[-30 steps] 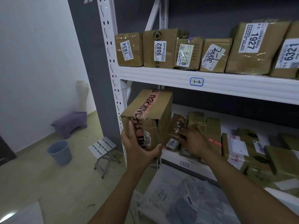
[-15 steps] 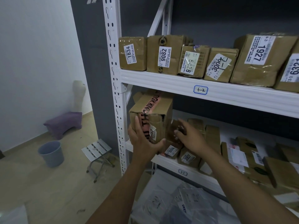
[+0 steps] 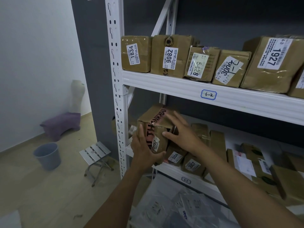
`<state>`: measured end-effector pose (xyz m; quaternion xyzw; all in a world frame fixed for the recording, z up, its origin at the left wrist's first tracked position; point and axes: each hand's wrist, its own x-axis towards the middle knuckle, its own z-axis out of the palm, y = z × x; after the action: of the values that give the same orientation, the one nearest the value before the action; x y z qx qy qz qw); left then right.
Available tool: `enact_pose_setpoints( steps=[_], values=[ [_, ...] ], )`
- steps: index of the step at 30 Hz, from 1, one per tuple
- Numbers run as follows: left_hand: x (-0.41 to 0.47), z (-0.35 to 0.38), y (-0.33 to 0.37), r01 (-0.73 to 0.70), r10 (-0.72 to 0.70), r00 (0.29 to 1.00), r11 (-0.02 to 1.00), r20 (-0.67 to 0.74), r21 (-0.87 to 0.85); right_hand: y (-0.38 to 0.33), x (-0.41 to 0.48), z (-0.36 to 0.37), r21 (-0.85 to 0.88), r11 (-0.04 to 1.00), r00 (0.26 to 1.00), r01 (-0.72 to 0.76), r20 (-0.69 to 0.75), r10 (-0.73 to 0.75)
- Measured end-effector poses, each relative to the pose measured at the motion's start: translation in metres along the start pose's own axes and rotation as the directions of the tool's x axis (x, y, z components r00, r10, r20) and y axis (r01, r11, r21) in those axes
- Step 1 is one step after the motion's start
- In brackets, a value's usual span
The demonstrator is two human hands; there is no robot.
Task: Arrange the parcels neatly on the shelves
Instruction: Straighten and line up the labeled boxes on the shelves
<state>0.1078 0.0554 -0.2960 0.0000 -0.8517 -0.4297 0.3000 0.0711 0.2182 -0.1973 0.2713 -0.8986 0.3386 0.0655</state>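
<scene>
I see the brown cardboard box with pink printed tape (image 3: 153,116) at the front left corner of the lower white shelf (image 3: 172,173). My left hand (image 3: 144,150) clasps its lower left edge, thumb beneath. My right hand (image 3: 180,134) presses its right side, fingers spread straight. Small brown parcels labelled 3004 (image 3: 175,156) and 3007 (image 3: 192,165) crowd its right; the white upright post (image 3: 118,96) stands just left.

White wall (image 3: 32,63) at left, bare. Dark grey wall (image 3: 88,63) adjoining on right. Beige tile floor (image 3: 49,195), light dim and even. In corner: pale mannequin torso (image 3: 76,96) upright against white wall, low purple cloth-covered seat (image 3: 60,125) at its foot. Blue-grey bucket (image 3: 47,155) nearer camera. Small folding metal stool (image 3: 95,153) just right of bucket, slatted top.
</scene>
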Motion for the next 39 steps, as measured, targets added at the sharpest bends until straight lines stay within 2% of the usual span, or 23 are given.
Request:
enact_pose_setpoints(
  steps=[10, 12, 14, 16, 25, 35, 39],
  values=[
    [0.028, 0.002, -0.012, -0.002, 0.013, 0.987, 0.998, 0.158, -0.067, 0.053, -0.004, 0.007, -0.111, 0.987, 0.993, -0.12, 0.003, 0.121],
    [0.032, 0.001, -0.017, -0.003, 0.018, 0.984, 0.996, 0.176, -0.087, 0.063, -0.008, 0.008, -0.207, 0.967, 0.984, -0.15, 0.069, 0.167],
    [0.036, 0.002, -0.022, 0.025, 0.0, 0.983, 0.991, 0.186, -0.132, 0.072, -0.014, 0.011, -0.402, 0.9, 0.942, -0.167, 0.206, 0.267],
    [0.036, 0.008, -0.025, 0.034, -0.004, 0.983, 0.987, 0.186, -0.158, 0.078, -0.018, 0.015, -0.479, 0.859, 0.902, -0.182, 0.266, 0.339],
    [0.04, 0.026, -0.024, 0.068, -0.047, 0.988, 0.988, 0.149, -0.136, 0.08, -0.023, 0.021, -0.474, 0.859, 0.951, -0.194, 0.122, 0.282],
    [0.026, 0.035, -0.021, 0.021, -0.013, 0.997, 0.995, 0.081, -0.096, 0.088, -0.03, 0.013, -0.43, 0.882, 0.963, -0.195, 0.087, 0.255],
    [0.031, 0.035, -0.018, 0.021, -0.012, 0.994, 0.997, 0.11, -0.077, 0.087, -0.032, 0.012, -0.427, 0.882, 0.959, -0.201, 0.095, 0.265]
  ],
)
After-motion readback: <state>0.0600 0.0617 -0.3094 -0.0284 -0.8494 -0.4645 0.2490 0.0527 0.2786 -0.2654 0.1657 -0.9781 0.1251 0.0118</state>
